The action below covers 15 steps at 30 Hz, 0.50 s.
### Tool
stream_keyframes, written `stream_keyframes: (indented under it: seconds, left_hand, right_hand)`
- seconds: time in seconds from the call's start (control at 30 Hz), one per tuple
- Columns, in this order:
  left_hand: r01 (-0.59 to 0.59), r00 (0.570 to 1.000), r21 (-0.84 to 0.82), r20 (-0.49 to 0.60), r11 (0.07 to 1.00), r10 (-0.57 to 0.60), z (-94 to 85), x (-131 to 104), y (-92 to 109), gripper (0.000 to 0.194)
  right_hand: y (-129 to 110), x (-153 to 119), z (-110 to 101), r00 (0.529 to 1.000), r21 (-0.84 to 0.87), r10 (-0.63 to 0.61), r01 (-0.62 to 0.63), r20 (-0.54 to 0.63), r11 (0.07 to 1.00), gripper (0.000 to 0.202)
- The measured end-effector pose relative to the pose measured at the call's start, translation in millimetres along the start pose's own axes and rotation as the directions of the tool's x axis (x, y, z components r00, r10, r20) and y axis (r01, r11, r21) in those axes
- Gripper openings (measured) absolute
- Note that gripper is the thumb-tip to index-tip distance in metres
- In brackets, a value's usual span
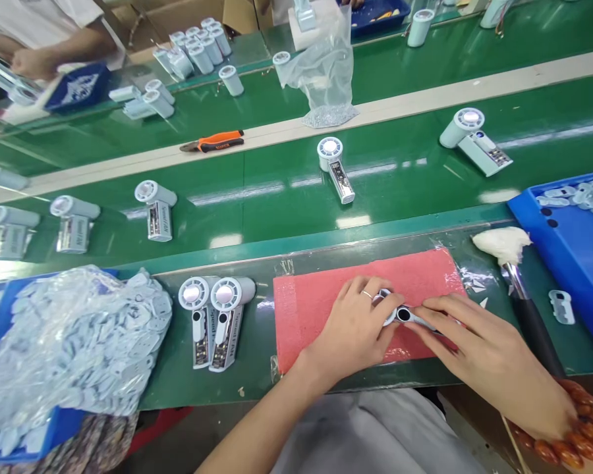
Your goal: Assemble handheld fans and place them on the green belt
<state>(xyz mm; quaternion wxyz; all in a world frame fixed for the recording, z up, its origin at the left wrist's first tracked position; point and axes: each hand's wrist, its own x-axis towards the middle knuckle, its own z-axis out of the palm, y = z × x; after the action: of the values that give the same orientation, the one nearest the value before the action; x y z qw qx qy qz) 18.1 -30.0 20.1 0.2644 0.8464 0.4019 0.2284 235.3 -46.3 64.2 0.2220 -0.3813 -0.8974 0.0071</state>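
A light-blue handheld fan [404, 315] lies on the red mat [321, 296], mostly covered by my fingers. My left hand [356, 322], with a ring on one finger, is closed around the fan's round head. At the handle end, my right hand [489, 349] has its fingers and thumb pressed on the narrow body. A black oval spot shows on the part between the two hands. Left of the mat, two similar fans [226, 294] stand side by side, each with a small cover piece and exposed circuit boards.
A bag of light-blue plastic parts [93, 342] fills a blue tray at left. At right are a mallet with a wrapped head [504, 245], a loose cover [562, 307] and a blue bin [568, 263]. Fans [330, 151] and pliers [220, 141] lie beyond; a co-worker's arm [74, 49] shows.
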Motion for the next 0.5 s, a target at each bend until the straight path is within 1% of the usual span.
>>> stream_keyframes:
  seconds: [0.07, 0.13, 0.2, 0.3, 0.33, 0.43, 0.5]
  left_hand:
    - [-0.009, 1.000, 0.005, -0.013, 1.000, 0.009, 0.8, 0, 0, 0.018]
    - [-0.021, 1.000, 0.018, -0.019, 1.000, 0.022, 1.1, 0, 0, 0.018]
    - [-0.034, 0.999, 0.032, -0.020, 0.999, 0.034, 1.2, 0, -1, 0.017]
    - [-0.041, 0.999, 0.050, -0.019, 0.998, 0.042, 1.6, 0, -1, 0.017]
    - [-0.039, 0.999, 0.055, -0.022, 0.998, 0.040, 1.9, 1, -1, 0.016]
    - [-0.037, 0.999, 0.064, -0.035, 0.997, 0.039, 2.8, 0, -1, 0.016]
    - [-0.045, 0.998, 0.072, -0.050, 0.996, 0.049, 2.0, -3, 1, 0.016]
  right_hand:
    - [1, -2, 3, 1.000, 0.024, 0.019, -0.020, 0.010, 1.000, 0.012]
    - [1, -4, 6, 0.998, 0.072, 0.069, -0.070, 0.006, 0.995, 0.006]
    - [0, -5, 9, 0.995, 0.109, 0.096, -0.097, 0.015, 0.989, 0.006]
    - [0, -5, 11, 0.995, 0.145, 0.086, -0.091, 0.042, 0.985, 0.006]
    - [0, -4, 12, 0.994, 0.177, 0.105, -0.111, 0.042, 0.978, 0.008]
    - [0, -4, 13, 0.967, 0.324, 0.249, -0.250, 0.045, 0.912, 0.013]
    - [2, -7, 14, 0.934, 0.386, 0.344, -0.353, 0.095, 0.852, 0.013]
